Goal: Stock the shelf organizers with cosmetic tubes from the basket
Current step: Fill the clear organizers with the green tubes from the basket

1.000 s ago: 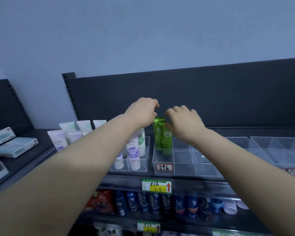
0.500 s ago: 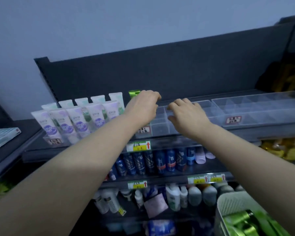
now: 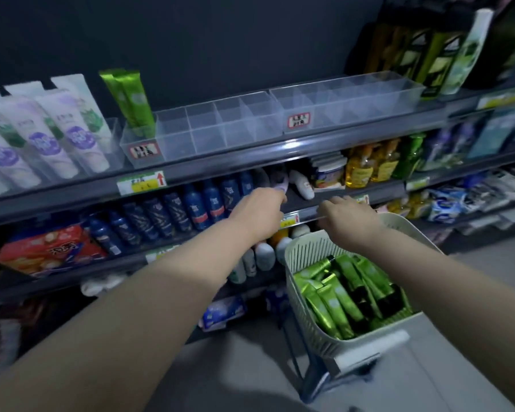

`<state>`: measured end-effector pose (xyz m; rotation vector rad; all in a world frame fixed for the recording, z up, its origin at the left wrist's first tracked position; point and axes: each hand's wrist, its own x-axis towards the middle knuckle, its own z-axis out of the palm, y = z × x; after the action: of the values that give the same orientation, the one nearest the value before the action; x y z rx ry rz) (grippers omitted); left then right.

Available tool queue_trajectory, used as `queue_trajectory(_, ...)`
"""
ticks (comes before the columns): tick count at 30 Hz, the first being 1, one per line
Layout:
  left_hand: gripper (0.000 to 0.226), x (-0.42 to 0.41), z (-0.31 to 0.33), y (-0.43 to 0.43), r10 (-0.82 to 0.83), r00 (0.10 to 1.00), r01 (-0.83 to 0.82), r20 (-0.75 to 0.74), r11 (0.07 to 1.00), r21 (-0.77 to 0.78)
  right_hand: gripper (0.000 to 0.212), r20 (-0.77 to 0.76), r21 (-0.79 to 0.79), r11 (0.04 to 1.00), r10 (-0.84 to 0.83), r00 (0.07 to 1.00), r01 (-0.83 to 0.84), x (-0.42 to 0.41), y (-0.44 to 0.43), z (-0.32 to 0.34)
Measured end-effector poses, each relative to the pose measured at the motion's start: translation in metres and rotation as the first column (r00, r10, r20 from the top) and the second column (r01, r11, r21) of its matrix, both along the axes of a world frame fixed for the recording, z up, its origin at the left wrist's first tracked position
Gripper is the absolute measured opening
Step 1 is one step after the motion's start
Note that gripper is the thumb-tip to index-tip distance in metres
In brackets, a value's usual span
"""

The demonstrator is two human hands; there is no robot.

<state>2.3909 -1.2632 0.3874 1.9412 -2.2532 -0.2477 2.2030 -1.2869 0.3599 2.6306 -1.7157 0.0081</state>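
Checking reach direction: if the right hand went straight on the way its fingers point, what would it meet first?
Likely the price rail right ahead of the right hand, above the basket; depth is unclear.

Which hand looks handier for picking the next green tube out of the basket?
Probably right. The right hand hovers over the far rim of the basket, green tubes just below; the left hand sits further left, before the blue bottles.
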Motion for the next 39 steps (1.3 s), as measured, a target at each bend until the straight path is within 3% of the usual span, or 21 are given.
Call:
queue_trajectory(7,0.025,-0.060,-0.062,-0.016,0.058,0.998,-0.054,-0.021,0.987,0.152,0.035,-0.094,0.170,0.985,0.018,0.995,-0.002,-0.068,-0.026,-0.053)
queue_trajectory(13,0.031,-0.103,-0.121,-0.026,0.156,0.987,-0.155,0.024,0.934,0.321,0.035,-0.130,0.330,0.940,0.136,0.982,-0.087,-0.111,-0.051,-0.107)
queue_trajectory(18,0.029,-0.131,-0.180,-0.030,0.259,0.964,-0.252,0.067,0.794,0.553,0.033,-0.111,0.442,0.881,0.237,0.965,-0.166,-0.127,-0.065,-0.142)
queue_trajectory(23,0.039,-0.154,-0.215,-0.032,0.295,0.950,-0.288,0.108,0.684,0.670,0.036,-0.119,0.477,0.847,0.329,0.937,-0.237,-0.136,-0.073,-0.161)
queue_trajectory(27,0.052,-0.165,-0.235,-0.031,0.274,0.954,-0.284,0.125,0.679,0.677,0.037,-0.043,0.491,0.833,0.314,0.949,-0.253,-0.148,-0.078,-0.168)
queue_trajectory(34,0.030,-0.166,-0.237,-0.032,0.239,0.934,-0.353,0.265,0.718,0.600,0.034,-0.007,0.500,0.822,0.321,0.947,-0.274,-0.151,-0.085,-0.172)
queue_trajectory(39,0.020,-0.154,-0.216,-0.031,0.357,0.918,-0.393,0.175,0.755,0.525,0.036,-0.042,0.535,0.796,0.359,0.932,-0.283,-0.124,-0.091,-0.183)
